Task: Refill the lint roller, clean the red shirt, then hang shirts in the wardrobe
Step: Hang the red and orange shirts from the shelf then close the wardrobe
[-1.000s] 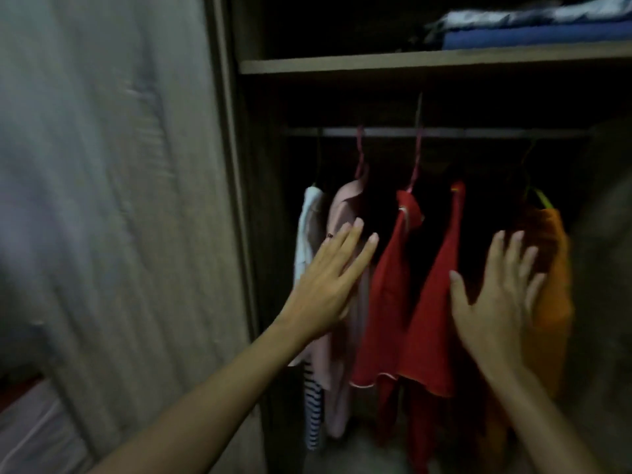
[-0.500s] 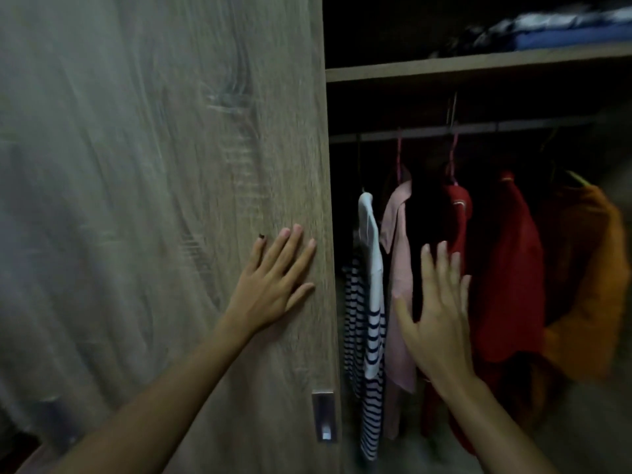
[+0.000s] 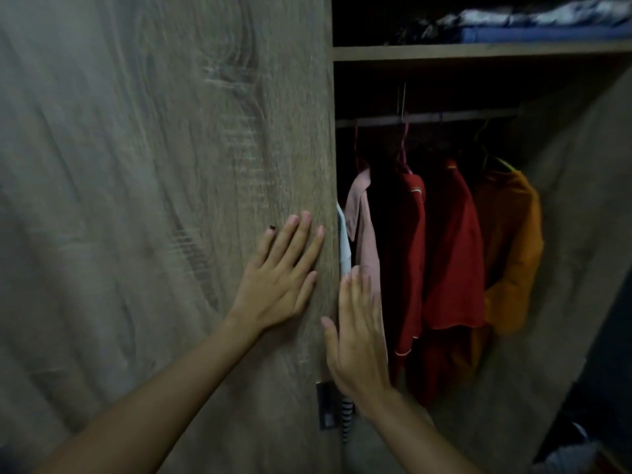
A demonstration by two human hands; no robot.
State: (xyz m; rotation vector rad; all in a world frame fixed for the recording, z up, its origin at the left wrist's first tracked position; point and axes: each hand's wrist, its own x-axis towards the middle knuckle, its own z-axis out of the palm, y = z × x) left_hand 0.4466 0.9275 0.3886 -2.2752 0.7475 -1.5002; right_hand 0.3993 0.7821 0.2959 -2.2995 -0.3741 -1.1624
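My left hand (image 3: pixel 278 280) lies flat with straight fingers on the wooden sliding wardrobe door (image 3: pixel 164 200), near its right edge. My right hand (image 3: pixel 357 331) is open, fingers straight, at that door edge, in front of the hanging clothes. On the rail (image 3: pixel 444 117) hang a pink shirt (image 3: pixel 364 230), a red shirt (image 3: pixel 407 254) with pale piping, a second red shirt (image 3: pixel 455 254) and an orange shirt (image 3: pixel 513 248). A striped garment (image 3: pixel 347 419) is mostly hidden behind the door. No lint roller is in view.
A shelf (image 3: pixel 478 51) above the rail carries folded blue and patterned cloth (image 3: pixel 533 27). The door has a small metal recessed handle (image 3: pixel 325 405) low on its edge. The wardrobe's right wall (image 3: pixel 574 234) angles toward me; clutter lies at the bottom right.
The sliding door has moved right and covers more of the opening, hiding most of the striped garment. My left hand went from the clothes onto the door; my right hand moved left to the door edge.
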